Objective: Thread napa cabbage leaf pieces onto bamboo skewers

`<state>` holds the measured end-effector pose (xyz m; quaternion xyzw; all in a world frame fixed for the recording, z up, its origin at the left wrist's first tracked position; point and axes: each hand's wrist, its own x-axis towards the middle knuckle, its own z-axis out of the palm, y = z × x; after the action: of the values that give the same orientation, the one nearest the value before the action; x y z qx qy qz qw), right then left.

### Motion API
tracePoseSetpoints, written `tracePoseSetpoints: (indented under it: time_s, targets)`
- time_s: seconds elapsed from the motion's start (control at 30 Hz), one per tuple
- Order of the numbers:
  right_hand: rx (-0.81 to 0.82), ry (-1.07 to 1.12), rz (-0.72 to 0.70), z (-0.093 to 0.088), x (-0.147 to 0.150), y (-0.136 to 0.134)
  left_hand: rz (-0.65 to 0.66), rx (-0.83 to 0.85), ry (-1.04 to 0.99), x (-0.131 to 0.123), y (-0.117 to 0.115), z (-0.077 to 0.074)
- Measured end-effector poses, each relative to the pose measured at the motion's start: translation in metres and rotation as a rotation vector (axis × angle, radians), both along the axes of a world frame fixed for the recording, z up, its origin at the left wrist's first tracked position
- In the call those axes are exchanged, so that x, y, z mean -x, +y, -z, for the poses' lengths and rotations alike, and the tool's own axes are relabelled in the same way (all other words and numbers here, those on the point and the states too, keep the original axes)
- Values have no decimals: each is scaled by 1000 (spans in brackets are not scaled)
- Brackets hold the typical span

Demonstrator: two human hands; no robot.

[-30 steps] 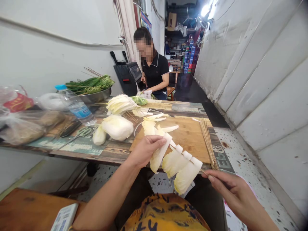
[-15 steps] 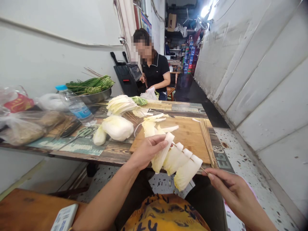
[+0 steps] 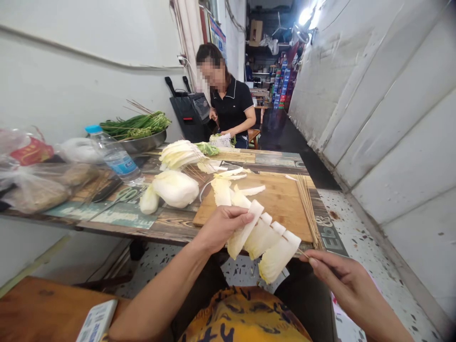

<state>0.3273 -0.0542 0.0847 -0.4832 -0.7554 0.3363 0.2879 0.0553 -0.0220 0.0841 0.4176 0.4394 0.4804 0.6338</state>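
Observation:
Several pale napa cabbage leaf pieces [image 3: 280,256] hang in a row on a thin wooden skewer [image 3: 303,254]. My right hand [image 3: 342,275] pinches the skewer's right end. My left hand [image 3: 224,228] is closed on the leftmost cabbage leaf piece [image 3: 245,231], whose white stem end points up; the skewer's tip is hidden there. Behind my hands is a wooden cutting board [image 3: 281,202] with loose yellow-white cabbage strips [image 3: 223,190] on it. Bare skewers [image 3: 308,209] lie in a bundle along the board's right side.
Left of the board lie a whole napa cabbage [image 3: 176,189], green-handled scissors [image 3: 124,195] and a water bottle [image 3: 123,164]. Behind are skewered cabbage leaves [image 3: 181,154] and a metal bowl [image 3: 146,142] of greens. A person in black [image 3: 233,102] sits across the table.
The leftmost leaf piece has slid right along the skewer, closer to the others, with my left hand on it. My right hand stays nearly still.

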Motion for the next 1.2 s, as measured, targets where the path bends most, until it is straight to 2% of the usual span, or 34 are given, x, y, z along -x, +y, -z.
tracePoseSetpoints:
  time_s: [0.33,0.6,0.77,0.9,1.2]
  targets:
    - [-8,5,-28,-2,-2,0,-74,-5,22,-2,-1,-3]
    - [9,1,-21,-2,0,2,-55,-89,139,-3,-3,-4]
    - [71,20,-39,-2,1,3,9,-130,216,-2,-1,-6]
    - [109,42,-30,-1,3,5,-1,-94,187,1,5,-3]
    - [129,67,-60,2,3,9,-18,-148,194,3,2,-5]
